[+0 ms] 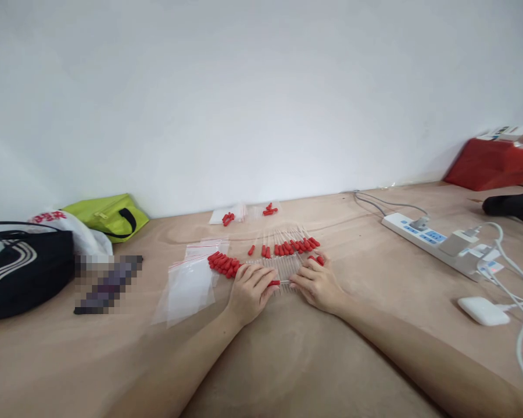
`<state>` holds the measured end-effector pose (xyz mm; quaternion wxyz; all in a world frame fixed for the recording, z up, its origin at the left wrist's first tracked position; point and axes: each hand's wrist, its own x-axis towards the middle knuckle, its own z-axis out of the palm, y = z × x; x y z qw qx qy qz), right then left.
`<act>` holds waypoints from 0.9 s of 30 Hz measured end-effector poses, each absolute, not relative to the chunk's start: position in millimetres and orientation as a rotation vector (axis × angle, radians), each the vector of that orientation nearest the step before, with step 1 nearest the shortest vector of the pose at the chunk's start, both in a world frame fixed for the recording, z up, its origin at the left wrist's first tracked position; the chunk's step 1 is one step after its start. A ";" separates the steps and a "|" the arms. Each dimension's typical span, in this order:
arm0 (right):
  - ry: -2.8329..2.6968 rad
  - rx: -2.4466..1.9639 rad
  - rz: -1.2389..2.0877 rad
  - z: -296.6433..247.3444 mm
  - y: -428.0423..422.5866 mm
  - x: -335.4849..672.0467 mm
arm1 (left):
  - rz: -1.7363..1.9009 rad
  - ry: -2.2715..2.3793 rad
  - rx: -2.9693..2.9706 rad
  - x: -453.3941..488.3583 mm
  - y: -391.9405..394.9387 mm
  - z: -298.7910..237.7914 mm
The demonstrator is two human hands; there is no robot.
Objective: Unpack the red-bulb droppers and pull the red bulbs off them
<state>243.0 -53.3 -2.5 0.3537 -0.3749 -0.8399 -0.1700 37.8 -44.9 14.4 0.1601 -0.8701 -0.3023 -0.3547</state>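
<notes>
Between my hands lies a glass dropper, crosswise. My left hand [253,289] pinches its red rubber bulb [274,283], and my right hand [318,284] grips its thin glass tube [285,282]. Another red bulb [317,260] shows by the fingers of my right hand; whether they hold it I cannot tell. Under and behind the fingers, bare glass tubes [290,266] lie side by side. Just beyond them is a row of droppers with red bulbs [287,248], tubes pointing away from me. A heap of loose red bulbs [222,264] sits left of my left hand.
Clear zip bags [189,290] lie at left. Small bags with red bulbs [229,219] rest near the wall. A power strip [431,241] with cables and a white charger [483,310] is at right. A black bag [30,276] and a green bag [108,215] stand at far left.
</notes>
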 end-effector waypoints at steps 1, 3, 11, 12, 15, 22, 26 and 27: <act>-2.174 -0.965 -0.436 -2.1 -53.7 243.1 | -0.998 -0.851 -2.499 37.6 -44.8 14.5; -2.184 -0.950 -0.423 -1.4 -54.8 243.8 | -0.977 -0.832 -2.518 36.8 -44.9 14.5; -2.174 -0.860 -0.411 3.4 -60.6 246.6 | -1.011 -0.832 -2.536 35.0 -50.5 14.0; -2.171 -0.848 -0.409 3.9 -60.9 246.7 | -1.012 -0.836 -2.544 34.9 -50.9 14.3; -2.176 -0.833 -0.409 4.4 -61.0 246.7 | -1.026 -0.835 -2.559 34.7 -51.4 15.4; -2.174 -0.807 -0.410 4.3 -61.3 247.7 | -1.082 -0.811 -2.575 34.5 -52.2 17.3; -2.179 -0.812 -0.401 3.5 -61.8 249.6 | -1.081 -0.806 -2.574 34.1 -52.8 18.0; -2.178 -0.815 -0.400 3.2 -61.8 249.8 | -1.079 -0.807 -2.574 34.2 -52.9 18.0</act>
